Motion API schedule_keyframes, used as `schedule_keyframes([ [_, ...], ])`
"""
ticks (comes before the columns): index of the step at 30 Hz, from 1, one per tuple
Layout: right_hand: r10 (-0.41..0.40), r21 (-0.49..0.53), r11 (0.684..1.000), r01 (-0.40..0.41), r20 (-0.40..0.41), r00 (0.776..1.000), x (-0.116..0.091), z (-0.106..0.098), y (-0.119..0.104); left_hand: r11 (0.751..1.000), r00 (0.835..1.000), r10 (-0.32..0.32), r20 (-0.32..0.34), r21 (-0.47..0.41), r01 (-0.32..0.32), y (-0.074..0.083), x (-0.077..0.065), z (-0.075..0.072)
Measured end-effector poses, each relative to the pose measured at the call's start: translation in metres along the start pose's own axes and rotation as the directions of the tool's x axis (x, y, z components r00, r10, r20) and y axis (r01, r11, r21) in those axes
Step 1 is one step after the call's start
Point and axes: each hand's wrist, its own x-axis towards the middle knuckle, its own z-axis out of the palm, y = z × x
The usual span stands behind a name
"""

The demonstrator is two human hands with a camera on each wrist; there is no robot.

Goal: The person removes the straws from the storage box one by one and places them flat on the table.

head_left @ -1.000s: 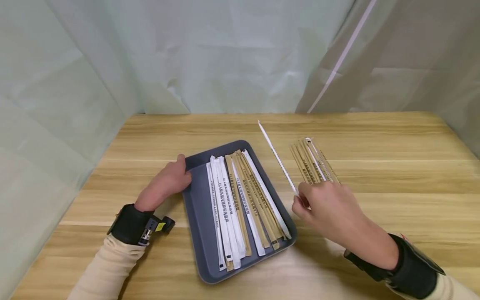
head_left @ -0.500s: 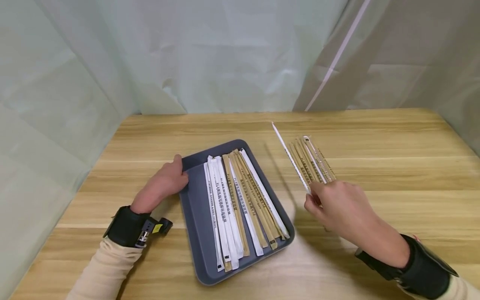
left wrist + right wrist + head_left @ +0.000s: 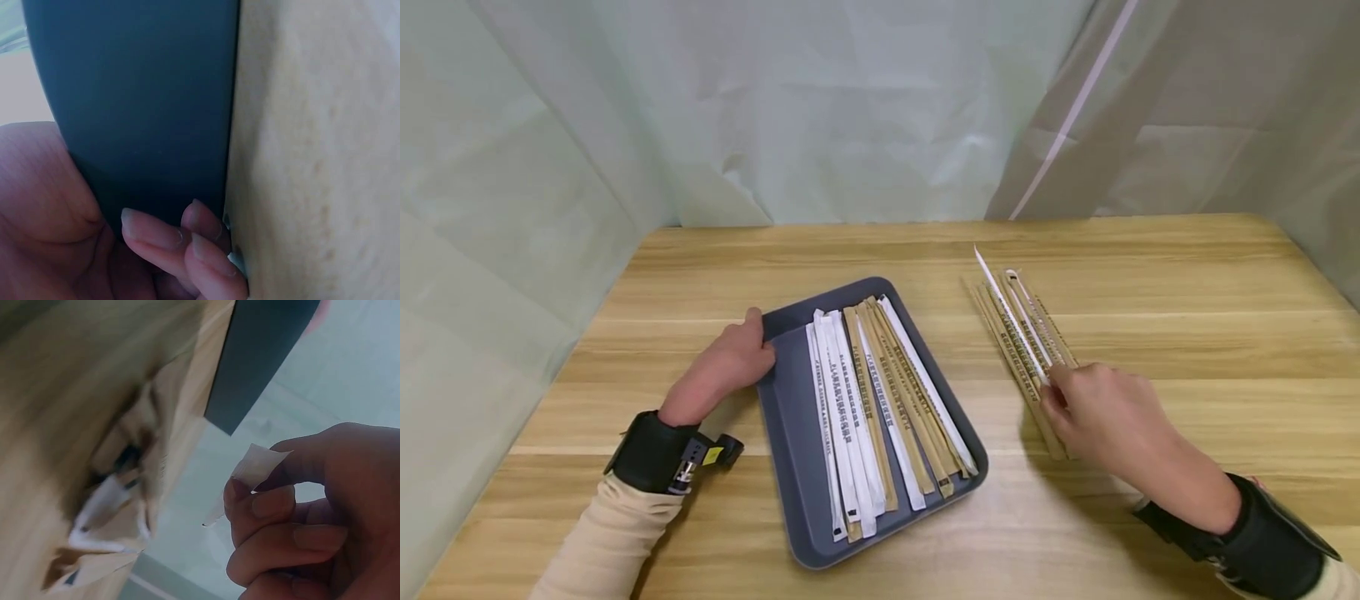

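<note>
My left hand point(image 3: 730, 362) grips the upper left corner of a dark grey tray point(image 3: 786, 408), thumb on the rim. In the left wrist view its fingers curl against the tray's outer wall point(image 3: 137, 94). Paper-wrapped straws, white point(image 3: 842, 408) and brown point(image 3: 872, 392), lie lengthwise in the tray. My right hand point(image 3: 1108, 417) pinches a white paper-wrapped straw point(image 3: 1011, 314) near its close end, its far end angled up. Below it, a small group of mostly brown wrapped straws point(image 3: 1047, 425) lies on the table. The right wrist view shows the pinched white wrapper end point(image 3: 257, 465) between thumb and forefinger.
A light wood table point(image 3: 865, 250) runs beneath everything. Pale green sheeting point(image 3: 865, 108) hangs behind it and on the sides. Each wrist wears a black band, and a small camera point(image 3: 730, 450) juts from the left one.
My right hand has carried the white straw rightward, from beside the tray to over the straws on the table. The left hand keeps its grip on the tray, which stays put.
</note>
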Motion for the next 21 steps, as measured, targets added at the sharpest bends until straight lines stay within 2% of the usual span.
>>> schedule_keyframes([
  [8, 0.067, -0.005, 0.998, -0.067, 0.040, 0.997, -0.007, 0.001, 0.014, 1.000, 1.000, 0.000, -0.013, 0.016, 0.000, 0.001, 0.001, -0.002],
  [21, 0.117, -0.024, 0.993, -0.116, 0.087, 0.989, -0.012, 0.002, 0.032, 1.000, 1.000, -0.006, 0.006, 0.001, 0.006, 0.002, -0.001, -0.001],
])
